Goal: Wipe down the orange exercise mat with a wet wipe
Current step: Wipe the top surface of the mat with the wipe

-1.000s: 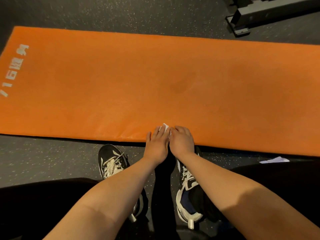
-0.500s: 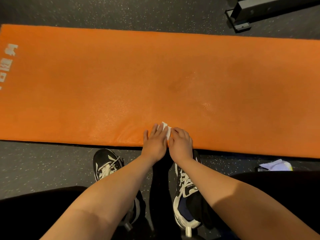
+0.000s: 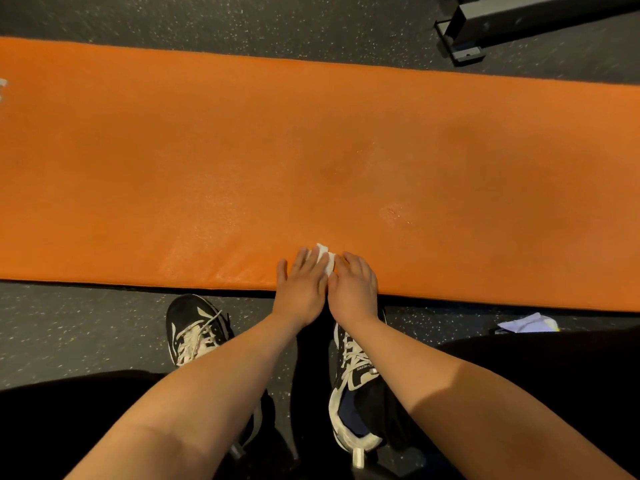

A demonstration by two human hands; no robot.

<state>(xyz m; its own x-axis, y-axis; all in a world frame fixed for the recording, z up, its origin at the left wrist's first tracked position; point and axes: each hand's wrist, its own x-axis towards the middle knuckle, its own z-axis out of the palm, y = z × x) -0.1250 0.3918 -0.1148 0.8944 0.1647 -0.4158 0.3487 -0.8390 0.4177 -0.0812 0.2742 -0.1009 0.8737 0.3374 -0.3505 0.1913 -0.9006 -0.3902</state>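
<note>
The left hand point(image 3: 300, 287) presses the wipe point(image 3: 325, 258) with straight fingers held together; for the right hand point(image 3: 354, 289) I cannot tell. Push evenly over the mat point(image 3: 242, 150) beyond the fingertips.

Dark speckled floor point(image 3: 86, 341) is spreading all round. A black left trainer point(image 3: 194, 330) and right trainer point(image 3: 353, 375), both white-laced, are standing on it. A dark metal frame point(image 3: 485, 26) is sitting top right, and a white-and-yellow packet point(image 3: 526, 323) is lying low right, partly hidden.
</note>
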